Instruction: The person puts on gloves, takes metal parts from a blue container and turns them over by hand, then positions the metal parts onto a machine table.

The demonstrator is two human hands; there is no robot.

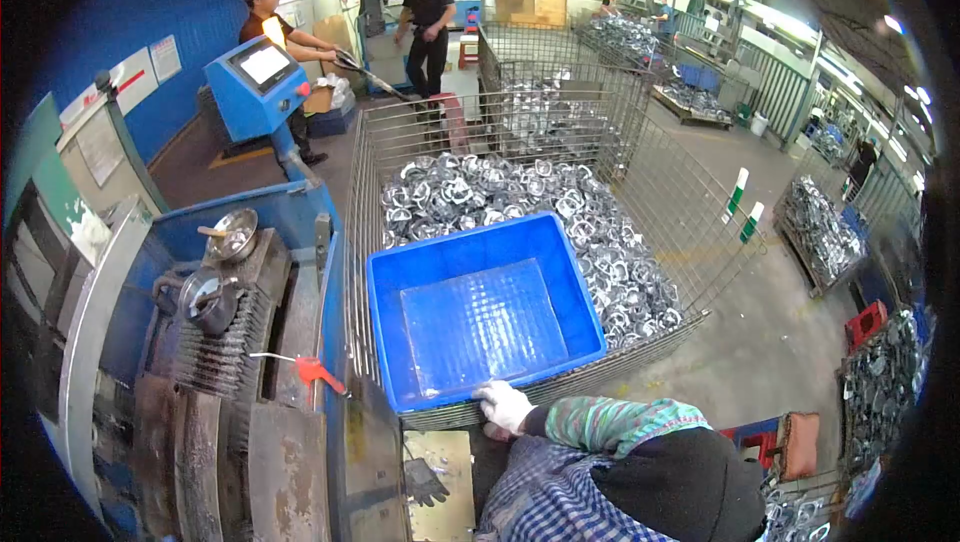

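My right hand point(504, 406), in a white glove, rests at the near rim of a large blue plastic bin point(390, 342). Its fingers are curled at that rim. Apart from a glossy, see-through-looking sheet or bare floor, nothing shows inside the bin. It sits tilted on a heap of shiny silver metal parts point(460, 187) in a wire mesh cage point(690, 242). A green patterned sleeve point(620, 422), blue checked cloth point(560, 492) and a rounded black covering lie around my arm. My left hand is out of view.
At left stands a blue-walled machine with metal pans point(212, 302) and a red-handled tool point(318, 374). A dark glove point(425, 482) lies on a board below the bin. Two people stand behind a blue screen console point(250, 87). More cages of metal parts point(820, 227) stand at right.
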